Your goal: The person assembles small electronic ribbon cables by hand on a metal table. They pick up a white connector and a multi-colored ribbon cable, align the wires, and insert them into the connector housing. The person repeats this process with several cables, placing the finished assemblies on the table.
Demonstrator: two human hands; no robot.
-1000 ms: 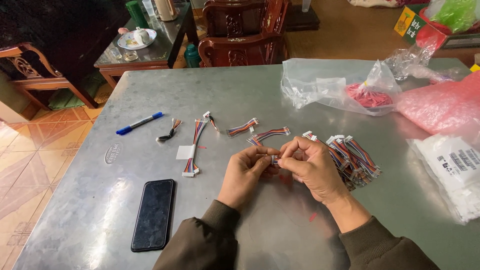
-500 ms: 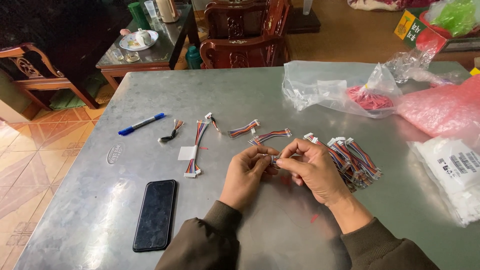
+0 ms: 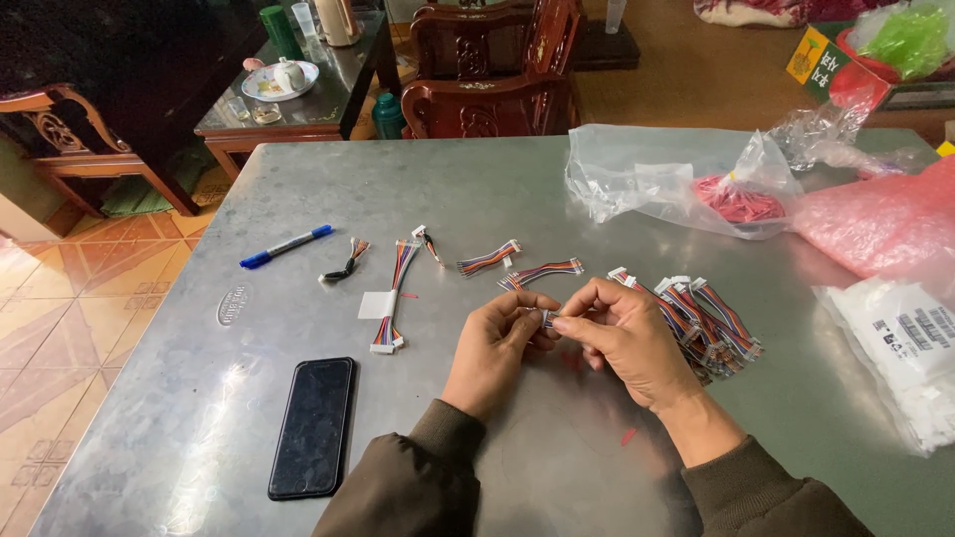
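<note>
Both hands, left hand (image 3: pixel 497 343) and right hand (image 3: pixel 622 338), pinch closed on one small multicoloured wire connector (image 3: pixel 547 318) lying crosswise between their fingertips at frame centre above the grey metal counter (image 3: pixel 497 189).

On the table (image 3: pixel 597 189): one blue pen (image 3: pixel 286 246), one black phone (image 3: pixel 312 426), four loose ribbon-wire harnesses (image 3: pixel 390 296), one small black-ended lead (image 3: pixel 345 262), one heaped bundle of harnesses (image 3: pixel 711 318), count unclear. Two hands (image 3: pixel 497 343).

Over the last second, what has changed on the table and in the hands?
Hardly anything. Both hands stay together, pinching the same small wire connector between the fingertips. The pile of wire harnesses, the phone and the blue pen lie where they did.
</note>
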